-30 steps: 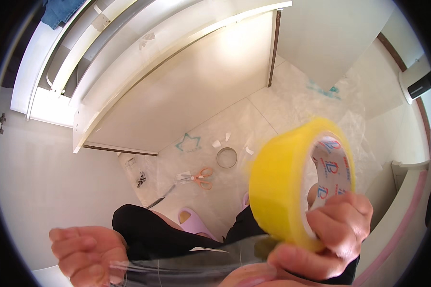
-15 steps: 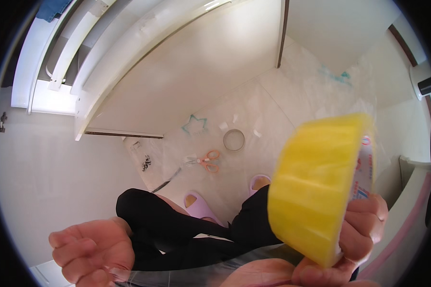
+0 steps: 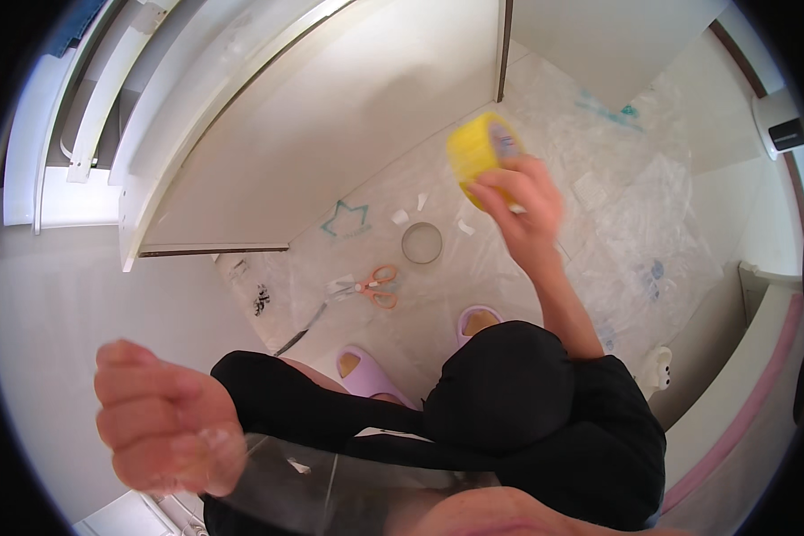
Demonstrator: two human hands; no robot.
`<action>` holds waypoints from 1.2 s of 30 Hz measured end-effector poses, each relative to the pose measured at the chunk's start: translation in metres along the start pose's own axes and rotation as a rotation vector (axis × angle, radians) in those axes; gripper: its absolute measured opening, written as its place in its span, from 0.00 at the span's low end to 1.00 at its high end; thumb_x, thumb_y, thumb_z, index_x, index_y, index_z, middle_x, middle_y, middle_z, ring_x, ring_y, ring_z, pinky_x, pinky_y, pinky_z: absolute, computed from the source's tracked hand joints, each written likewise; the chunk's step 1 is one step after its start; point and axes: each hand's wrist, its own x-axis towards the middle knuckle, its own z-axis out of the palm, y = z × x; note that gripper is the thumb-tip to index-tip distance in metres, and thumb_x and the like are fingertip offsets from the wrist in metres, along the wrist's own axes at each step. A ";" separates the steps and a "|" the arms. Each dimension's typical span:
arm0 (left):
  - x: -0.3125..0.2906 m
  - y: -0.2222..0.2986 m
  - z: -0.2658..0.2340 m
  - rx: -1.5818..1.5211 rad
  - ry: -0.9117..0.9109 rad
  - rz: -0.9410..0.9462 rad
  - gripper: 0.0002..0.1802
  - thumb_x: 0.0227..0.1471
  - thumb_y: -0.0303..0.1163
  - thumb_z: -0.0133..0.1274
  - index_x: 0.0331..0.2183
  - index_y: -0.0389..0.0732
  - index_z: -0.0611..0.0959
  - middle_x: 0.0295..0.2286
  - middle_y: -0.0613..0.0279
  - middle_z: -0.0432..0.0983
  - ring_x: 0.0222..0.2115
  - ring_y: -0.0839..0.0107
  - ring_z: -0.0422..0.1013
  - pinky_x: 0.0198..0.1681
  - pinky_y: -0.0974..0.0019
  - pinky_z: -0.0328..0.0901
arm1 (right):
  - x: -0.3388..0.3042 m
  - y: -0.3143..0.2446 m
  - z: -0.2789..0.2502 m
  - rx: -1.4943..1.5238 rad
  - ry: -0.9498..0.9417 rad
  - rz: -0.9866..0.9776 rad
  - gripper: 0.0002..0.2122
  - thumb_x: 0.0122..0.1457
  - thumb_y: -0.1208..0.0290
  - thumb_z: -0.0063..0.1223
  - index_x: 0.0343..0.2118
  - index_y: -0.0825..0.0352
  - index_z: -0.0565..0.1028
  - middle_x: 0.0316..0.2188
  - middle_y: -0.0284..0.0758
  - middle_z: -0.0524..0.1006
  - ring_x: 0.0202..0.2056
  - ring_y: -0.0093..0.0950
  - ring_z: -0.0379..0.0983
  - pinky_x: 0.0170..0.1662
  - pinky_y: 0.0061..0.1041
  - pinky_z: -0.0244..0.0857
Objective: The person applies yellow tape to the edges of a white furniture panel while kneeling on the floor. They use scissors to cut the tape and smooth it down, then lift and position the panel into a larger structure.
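Note:
Over the floor, right of the middle, my right hand (image 3: 534, 201) grips a roll of yellow packing tape (image 3: 473, 156), fingers wrapped around its near side. The roll is tilted and slightly smeared by motion. At the lower left my left hand (image 3: 165, 415) is closed, its fingers curled in. By its thumb a see-through plastic strip (image 3: 330, 482) runs across my lap; whether the fingers pinch it is hard to see. Orange-handled scissors (image 3: 375, 288) lie on the floor, and beyond them rests a grey ring (image 3: 422, 243), like a narrow tape roll.
Small white scraps (image 3: 400, 216) lie near the ring. Clear plastic film (image 3: 652, 214) covers the floor to the right. A white panel (image 3: 330, 134) stands upright at the far left, and a white edge with a pink strip (image 3: 750, 393) bounds the right side. Pink slippers (image 3: 366, 371) are on my feet.
My right hand has carried the tape roll away from me, forward and to the left, out over the floor. The left hand has closed further and risen slightly.

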 end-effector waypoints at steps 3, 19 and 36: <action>0.004 -0.020 0.007 -0.091 -0.141 0.057 0.05 0.44 0.28 0.51 0.21 0.44 0.71 0.23 0.63 0.65 0.23 0.66 0.63 0.26 0.61 0.50 | -0.061 0.070 0.045 -0.226 -0.090 -0.072 0.07 0.45 0.77 0.64 0.26 0.62 0.75 0.26 0.33 0.69 0.29 0.34 0.68 0.31 0.32 0.62; 0.062 -0.106 0.065 -0.013 -0.354 -0.172 0.08 0.50 0.24 0.57 0.25 0.35 0.73 0.27 0.65 0.67 0.30 0.74 0.64 0.36 0.72 0.59 | -0.157 0.105 0.079 -0.429 -0.364 -0.194 0.13 0.45 0.77 0.56 0.36 0.60 0.75 0.22 0.29 0.68 0.28 0.27 0.69 0.33 0.29 0.60; 0.107 -0.155 0.078 0.127 -0.649 -0.057 0.04 0.48 0.28 0.60 0.29 0.40 0.81 0.32 0.60 0.75 0.40 0.63 0.69 0.43 0.63 0.65 | 0.121 -0.029 0.087 0.791 -0.260 0.419 0.16 0.57 0.63 0.61 0.43 0.69 0.77 0.38 0.34 0.75 0.38 0.22 0.70 0.39 0.22 0.64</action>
